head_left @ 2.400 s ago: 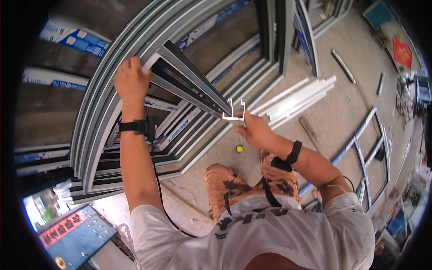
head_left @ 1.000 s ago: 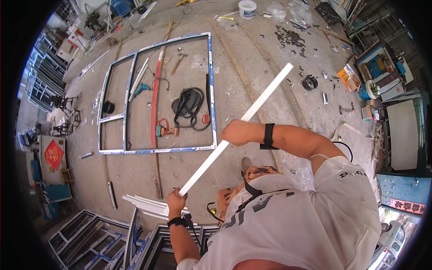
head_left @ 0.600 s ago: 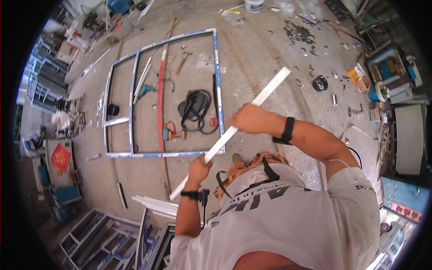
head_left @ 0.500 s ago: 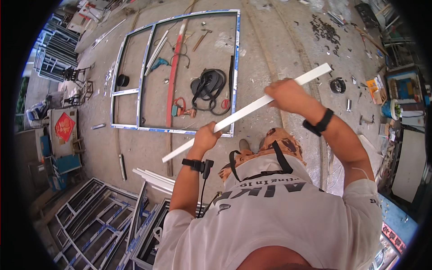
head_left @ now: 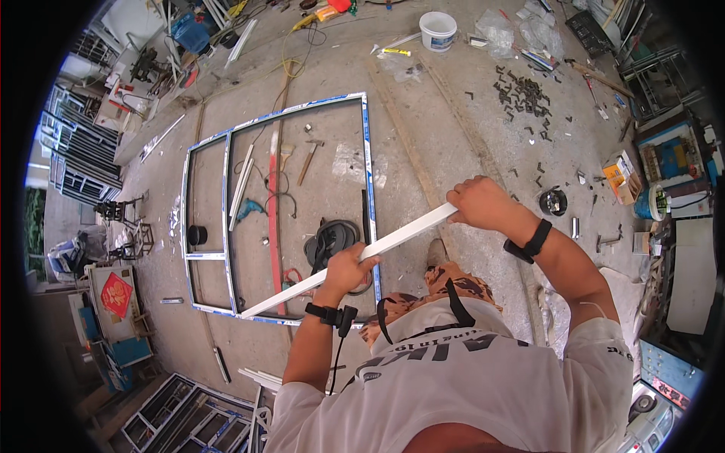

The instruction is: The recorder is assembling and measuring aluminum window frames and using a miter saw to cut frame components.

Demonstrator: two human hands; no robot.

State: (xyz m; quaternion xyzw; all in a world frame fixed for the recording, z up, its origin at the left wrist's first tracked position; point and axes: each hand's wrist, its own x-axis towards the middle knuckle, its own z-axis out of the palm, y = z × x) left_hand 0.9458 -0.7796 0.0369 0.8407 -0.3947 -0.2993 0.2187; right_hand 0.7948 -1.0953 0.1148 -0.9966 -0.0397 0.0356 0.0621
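A long white strip (head_left: 411, 231) slants across in front of me, its low left end over the near edge of the large window frame (head_left: 368, 143). My left hand (head_left: 347, 270) is closed around it near the middle. At its upper right end my right hand (head_left: 485, 204) grips it, fingers wrapped over the tip. The frame is wrapped in blue-and-white film and lies flat on the floor. Inside it are a coiled black rubber strip (head_left: 332, 240), a red bar (head_left: 273, 196), a hammer (head_left: 310, 161), a teal power tool (head_left: 250, 208) and thinner white strips (head_left: 242, 183).
More wrapped frames (head_left: 162, 411) lie at the lower left. Scattered black brackets (head_left: 521, 94), a black tub (head_left: 553, 201) and an orange box (head_left: 621, 177) are on the right. A white bucket (head_left: 438, 32) stands at the far side. Cables trail over the floor.
My right hand has shifted to the strip's right end, which stuck out past it before. The strip has moved left, reaching the frame's near edge. My view has tilted further ahead.
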